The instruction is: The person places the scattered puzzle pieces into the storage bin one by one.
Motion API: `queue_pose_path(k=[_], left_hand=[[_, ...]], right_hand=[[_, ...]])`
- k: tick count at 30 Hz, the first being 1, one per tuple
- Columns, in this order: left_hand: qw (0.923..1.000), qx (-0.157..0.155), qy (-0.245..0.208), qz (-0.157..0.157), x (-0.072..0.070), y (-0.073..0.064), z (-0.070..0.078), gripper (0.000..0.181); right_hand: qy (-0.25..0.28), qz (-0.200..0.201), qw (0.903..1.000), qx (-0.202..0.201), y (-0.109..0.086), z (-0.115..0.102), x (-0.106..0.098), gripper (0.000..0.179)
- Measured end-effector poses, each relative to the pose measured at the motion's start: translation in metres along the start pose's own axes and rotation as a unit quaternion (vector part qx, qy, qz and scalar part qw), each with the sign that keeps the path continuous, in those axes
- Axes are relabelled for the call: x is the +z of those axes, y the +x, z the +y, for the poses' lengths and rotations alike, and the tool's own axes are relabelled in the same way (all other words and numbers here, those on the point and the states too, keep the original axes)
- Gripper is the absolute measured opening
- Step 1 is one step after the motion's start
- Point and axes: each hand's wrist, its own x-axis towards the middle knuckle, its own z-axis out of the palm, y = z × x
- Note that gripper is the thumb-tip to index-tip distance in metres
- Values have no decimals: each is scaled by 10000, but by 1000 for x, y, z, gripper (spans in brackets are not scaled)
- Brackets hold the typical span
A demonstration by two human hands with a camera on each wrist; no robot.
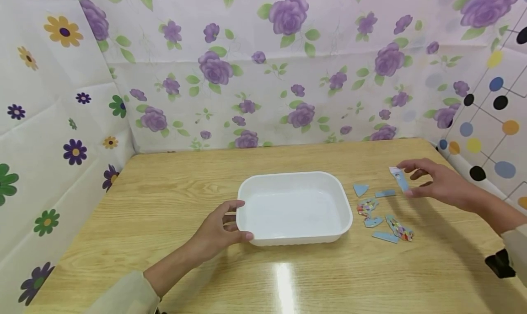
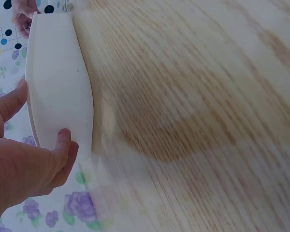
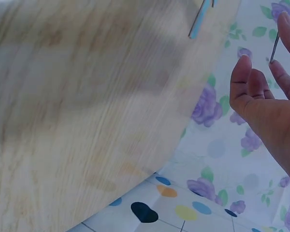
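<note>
A white rectangular plastic tray (image 1: 294, 209) sits on the wooden table, its inner bottom showing. My left hand (image 1: 218, 231) holds the tray's left end, thumb at the front corner and fingers along the side. In the left wrist view, that hand (image 2: 34, 154) grips the tray's outer wall (image 2: 63, 77). Right of the tray, my right hand (image 1: 440, 183) pinches a long light-blue puzzle piece (image 1: 399, 179) above the table, between thumb and fingertips. Seen from the right wrist, the pinched piece (image 3: 274, 47) shows only its thin edge, with my right hand (image 3: 273, 96) around it.
Several flat pieces lie between tray and right hand: a blue triangle (image 1: 360, 189), a blue strip (image 1: 385, 193), a lower strip (image 1: 385, 237) and multicoloured ones (image 1: 399, 228). Flowered sheets (image 1: 255, 67) hang behind and left; a dotted sheet (image 1: 494, 122) stands right.
</note>
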Motion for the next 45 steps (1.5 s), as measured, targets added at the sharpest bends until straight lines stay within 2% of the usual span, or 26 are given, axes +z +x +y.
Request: queue_pose_path(k=[15,20,36,45], left_hand=[[9999,-87,-47,34,0,0,-2,82],[9999,-83,-17,64,0,1,-3,82],[9999,-93,-54,35,0,1,-3,83],[9999,-109,-126,34,0,1,-2,83]], right_hand=[[122,-326,9994,8,25,-20,4,64],[268,-507,9983,-111,35,-29,7,66],[903,-695,9920,-537,56,-68,25,63],[926,-921,9893,-644,72,-85,29,66]])
